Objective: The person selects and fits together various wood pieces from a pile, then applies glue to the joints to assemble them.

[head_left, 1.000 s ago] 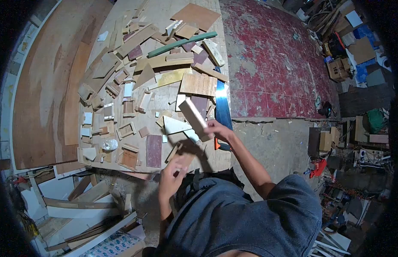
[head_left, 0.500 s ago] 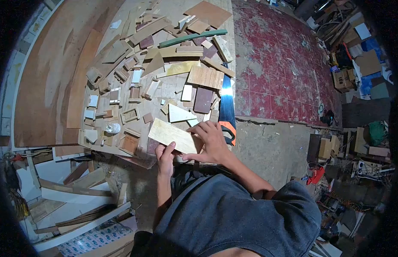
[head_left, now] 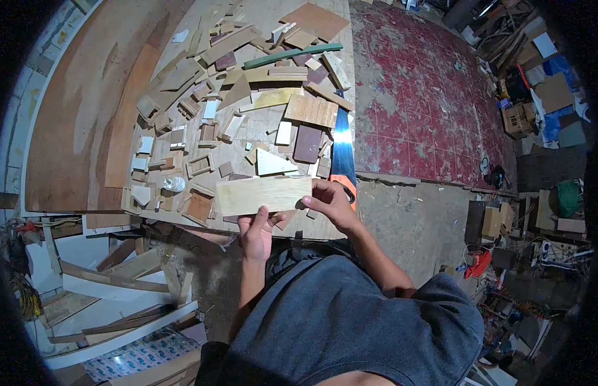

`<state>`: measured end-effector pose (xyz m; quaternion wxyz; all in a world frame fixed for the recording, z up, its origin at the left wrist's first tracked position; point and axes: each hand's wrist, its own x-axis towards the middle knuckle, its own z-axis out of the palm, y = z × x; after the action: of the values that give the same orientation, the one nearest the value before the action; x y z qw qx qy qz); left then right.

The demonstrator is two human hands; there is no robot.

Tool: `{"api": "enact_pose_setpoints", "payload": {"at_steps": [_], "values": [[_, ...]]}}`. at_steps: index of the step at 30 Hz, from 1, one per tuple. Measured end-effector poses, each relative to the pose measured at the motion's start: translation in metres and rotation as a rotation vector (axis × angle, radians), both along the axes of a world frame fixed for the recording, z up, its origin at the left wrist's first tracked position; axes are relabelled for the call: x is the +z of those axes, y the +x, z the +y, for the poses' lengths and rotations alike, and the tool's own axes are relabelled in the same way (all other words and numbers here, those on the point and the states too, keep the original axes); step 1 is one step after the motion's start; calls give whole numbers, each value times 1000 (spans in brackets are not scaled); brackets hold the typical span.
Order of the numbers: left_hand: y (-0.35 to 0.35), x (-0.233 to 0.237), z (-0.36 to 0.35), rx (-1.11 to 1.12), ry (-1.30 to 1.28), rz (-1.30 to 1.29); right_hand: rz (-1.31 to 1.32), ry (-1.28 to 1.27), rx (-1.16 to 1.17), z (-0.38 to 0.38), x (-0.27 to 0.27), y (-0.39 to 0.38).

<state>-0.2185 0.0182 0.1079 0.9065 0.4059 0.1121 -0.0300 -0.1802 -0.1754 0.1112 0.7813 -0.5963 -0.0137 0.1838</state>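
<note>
A pale rectangular wooden board (head_left: 263, 195) is held level above the near edge of the worktable. My left hand (head_left: 256, 237) grips its lower edge, thumb on the face and fingers underneath. At the board's right end, my right hand (head_left: 333, 206) pinches the corner between thumb and fingers. Just beyond my right hand lies a handsaw (head_left: 342, 145) with an orange and black handle, its blade pointing away from me. A white triangular offcut (head_left: 274, 163) and a dark reddish-brown block (head_left: 307, 143) lie on the table past the board.
Wood offcuts and small box-like frames cover the worktable (head_left: 247, 134). A small white bottle (head_left: 174, 184) stands at its near left. Large plywood sheets (head_left: 86, 109) lie to the left, with scrap boards (head_left: 112, 283) below. Red tiled floor (head_left: 421, 96) extends on the right.
The board has turned from slanted to nearly level, its face now more toward me. My right hand has moved from over its top to its right end.
</note>
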Motion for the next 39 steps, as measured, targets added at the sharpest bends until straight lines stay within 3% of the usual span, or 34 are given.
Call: {"api": "enact_pose_setpoints", "payload": {"at_steps": [1, 7, 9, 14, 17, 19, 21, 22, 29, 32, 34, 38, 39], "values": [[-4, 3, -3, -33, 1, -6, 46, 93, -35, 5, 2, -2], [-30, -7, 9, -193, 131, -121, 5, 44, -131, -13, 12, 0], [-33, -14, 19, -264, -35, -198, 2, 31, -130, -22, 18, 4], [-47, -12, 32, -253, -148, -66, -22, -43, -66, -36, 30, 10], [-50, -1, 30, -187, 135, -17, -4, -87, -40, -34, 33, 5], [-47, 12, 24, -188, 174, 0, -11, -65, -21, -31, 29, -1], [-43, 13, 27, -396, 309, -6, 9, -105, -2, -31, 26, -7], [-43, 18, 21, -394, 347, 14, 28, -142, 10, -31, 23, -11], [-48, 4, 27, -481, 391, 78, 117, -106, -23, -37, 0, -28], [-51, -14, 31, -570, 395, 69, 107, -181, -64, -50, -31, -37], [-50, -34, 39, -762, 334, 11, 196, -219, -277, -72, -56, -53], [-55, -135, 66, -767, 366, 277, 339, -258, -645, -129, -68, -84], [-59, -172, 71, -666, 588, 306, 349, -224, -674, -144, -71, -92]]}}
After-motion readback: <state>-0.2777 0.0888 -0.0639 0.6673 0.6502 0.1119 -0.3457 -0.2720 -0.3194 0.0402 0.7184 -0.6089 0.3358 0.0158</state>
